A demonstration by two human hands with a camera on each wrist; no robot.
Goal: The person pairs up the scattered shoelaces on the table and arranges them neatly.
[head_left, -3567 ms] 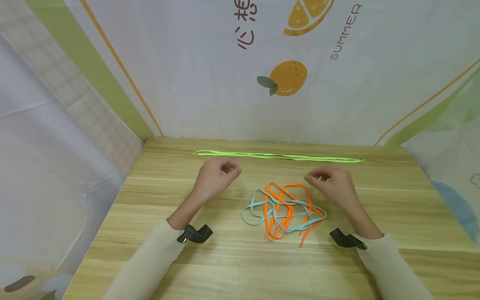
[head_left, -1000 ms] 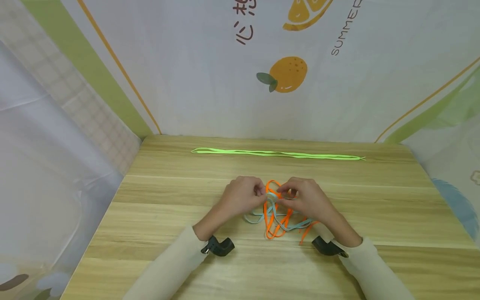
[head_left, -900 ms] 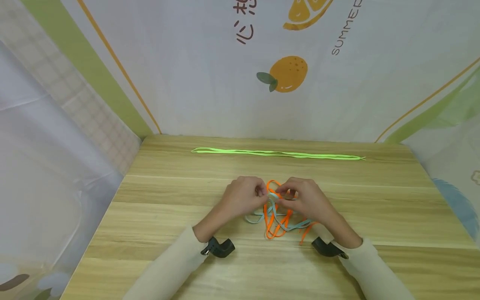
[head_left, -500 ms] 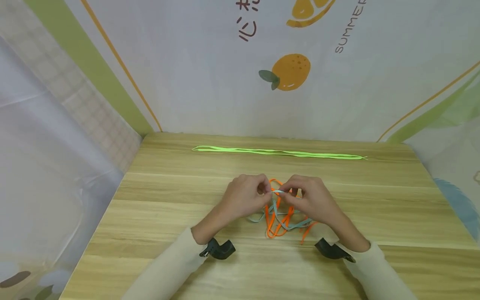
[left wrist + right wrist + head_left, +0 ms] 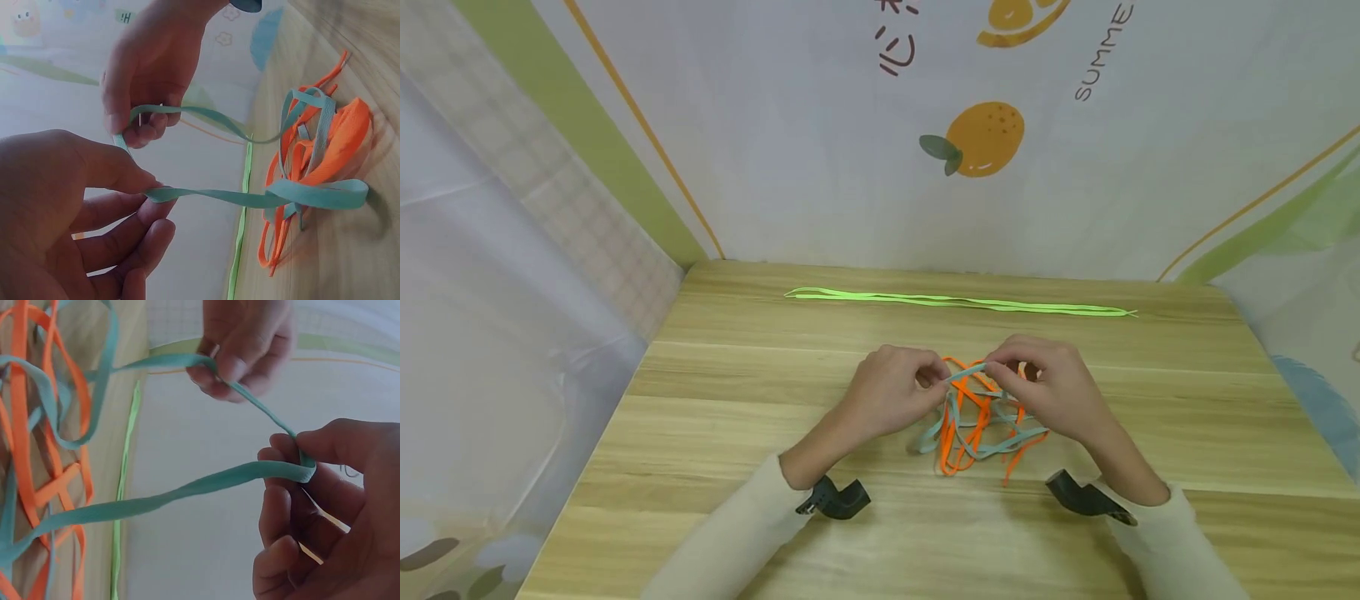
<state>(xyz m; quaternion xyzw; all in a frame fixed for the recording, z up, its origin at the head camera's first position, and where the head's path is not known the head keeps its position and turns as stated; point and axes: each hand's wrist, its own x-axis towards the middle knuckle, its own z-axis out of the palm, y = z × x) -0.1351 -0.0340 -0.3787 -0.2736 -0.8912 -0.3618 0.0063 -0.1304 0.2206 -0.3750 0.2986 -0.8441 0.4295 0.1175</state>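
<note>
A light blue-green shoelace (image 5: 212, 481) is pinched between thumb and fingers of both hands, with a short stretch held taut from one to the other. My left hand (image 5: 895, 390) holds it at the left, my right hand (image 5: 1054, 385) a little higher at the right. From each pinch the blue-green shoelace (image 5: 219, 197) hangs down into a loose tangle on the table. Looped through that tangle is an orange shoelace (image 5: 981, 417), its free ends lying toward the front. In the left wrist view the orange shoelace (image 5: 340, 140) rests on the wood under the blue-green loops.
A bright green shoelace (image 5: 962, 302), folded lengthwise, lies straight along the back of the wooden table (image 5: 715, 392). Behind it hangs a white printed curtain (image 5: 820, 167). Black wrist mounts (image 5: 835, 500) sit at both sleeves.
Both hands have come in from either side to the tangle and pinched the blue-green shoelace. Since then the right hand has drawn away to the right and up, lifting a stretch of it.
</note>
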